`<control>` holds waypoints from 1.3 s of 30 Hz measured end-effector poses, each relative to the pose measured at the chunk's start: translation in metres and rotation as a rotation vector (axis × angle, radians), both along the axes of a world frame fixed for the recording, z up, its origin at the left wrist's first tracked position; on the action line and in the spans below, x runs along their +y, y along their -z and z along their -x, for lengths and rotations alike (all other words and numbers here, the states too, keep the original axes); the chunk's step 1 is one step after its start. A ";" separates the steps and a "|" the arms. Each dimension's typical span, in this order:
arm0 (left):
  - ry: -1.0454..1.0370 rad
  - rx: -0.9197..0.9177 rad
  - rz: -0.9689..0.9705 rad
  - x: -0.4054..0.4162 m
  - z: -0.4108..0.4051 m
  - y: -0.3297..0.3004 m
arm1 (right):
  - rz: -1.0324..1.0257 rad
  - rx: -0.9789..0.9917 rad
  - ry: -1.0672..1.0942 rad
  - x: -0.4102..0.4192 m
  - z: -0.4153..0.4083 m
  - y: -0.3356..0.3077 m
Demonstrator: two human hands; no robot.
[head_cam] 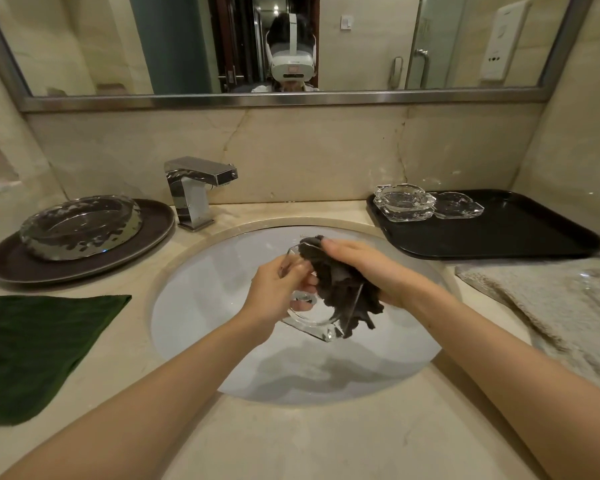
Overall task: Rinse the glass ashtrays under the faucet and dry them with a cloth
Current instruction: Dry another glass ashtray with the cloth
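head view: left hand [274,289] grip round ashtray [309,317], right hand [368,268] w/ cloth [340,289]

Beige marble worktop [326,445] around an oval white basin [201,306]. Matching marble backsplash [291,154] behind, veined. Above, a metal-framed mirror [194,46] reflecting a glass shower door [430,39] and dim warm light.

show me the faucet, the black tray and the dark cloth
faucet [201,188]: head view, on its chrome body
black tray [520,233]: head view, on its bare floor
dark cloth [340,289]: head view, on its bunched middle
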State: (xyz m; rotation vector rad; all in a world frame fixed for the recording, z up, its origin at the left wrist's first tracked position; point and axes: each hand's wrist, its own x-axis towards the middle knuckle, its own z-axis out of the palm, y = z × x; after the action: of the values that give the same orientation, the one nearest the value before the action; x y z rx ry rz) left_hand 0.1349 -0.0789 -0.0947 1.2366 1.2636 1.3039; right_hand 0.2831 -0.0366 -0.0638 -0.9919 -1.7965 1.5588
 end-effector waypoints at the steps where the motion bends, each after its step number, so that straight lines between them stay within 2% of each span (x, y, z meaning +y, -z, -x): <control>1: -0.023 -0.012 0.001 0.001 0.001 0.000 | 0.053 0.036 -0.019 -0.002 0.000 -0.001; 7: -0.125 -0.003 0.031 0.006 0.004 0.005 | 0.252 0.107 0.000 -0.005 -0.001 -0.004; 10: -0.181 -0.194 0.060 0.010 0.007 0.003 | 0.383 0.234 -0.021 -0.017 0.012 0.004; 12: -0.199 -0.243 0.080 0.014 0.012 0.002 | 0.316 0.290 0.033 -0.026 0.028 0.013; 15: -0.254 0.091 0.198 0.016 0.020 0.003 | 0.115 0.247 0.345 -0.022 0.044 0.022; 17: -0.259 0.126 0.325 0.015 0.015 0.006 | -0.109 0.132 0.511 -0.012 0.043 0.025; 19: -0.237 -0.032 0.423 0.010 0.008 0.005 | -0.443 -0.087 0.581 -0.006 0.035 0.026; 21: -0.115 -0.354 0.445 0.010 0.005 0.004 | -0.758 -0.264 0.588 -0.005 0.027 0.027; 23: 0.097 -0.701 0.394 0.011 0.008 -0.002 | -1.034 -0.381 0.538 -0.010 0.026 0.027; 24: 0.157 -0.794 0.372 0.010 0.010 -0.005 | -1.141 -0.471 0.483 -0.015 0.030 0.030; 26: 0.161 -0.820 0.347 0.009 0.018 -0.007 | -1.260 -0.576 0.311 -0.020 0.038 0.042; 28: 0.136 -0.819 0.303 0.008 0.026 -0.005 | -1.210 -0.537 0.132 -0.025 0.041 0.046; 31: 0.172 -0.871 0.243 0.005 0.031 -0.002 | -1.158 -0.440 0.076 -0.034 0.043 0.043; 33: 0.227 -0.903 0.268 0.005 0.028 -0.002 | -1.200 -0.450 0.100 -0.037 0.047 0.038; 35: 0.318 -0.883 0.285 0.005 0.022 -0.004 | -1.146 -0.438 0.198 -0.028 0.050 0.031; 37: 0.395 -0.874 0.304 0.004 0.017 -0.006 | -0.999 -0.413 0.306 -0.014 0.045 0.026; 39: 0.403 -0.875 0.311 0.003 0.016 -0.008 | -0.796 -0.381 0.311 -0.004 0.036 0.028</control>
State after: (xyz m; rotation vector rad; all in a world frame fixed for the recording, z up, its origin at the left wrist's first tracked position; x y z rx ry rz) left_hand 0.1191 -0.0761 -0.0870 0.5340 0.5150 1.0946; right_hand 0.2472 -0.0403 -0.0915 -1.1119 -2.1092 0.3927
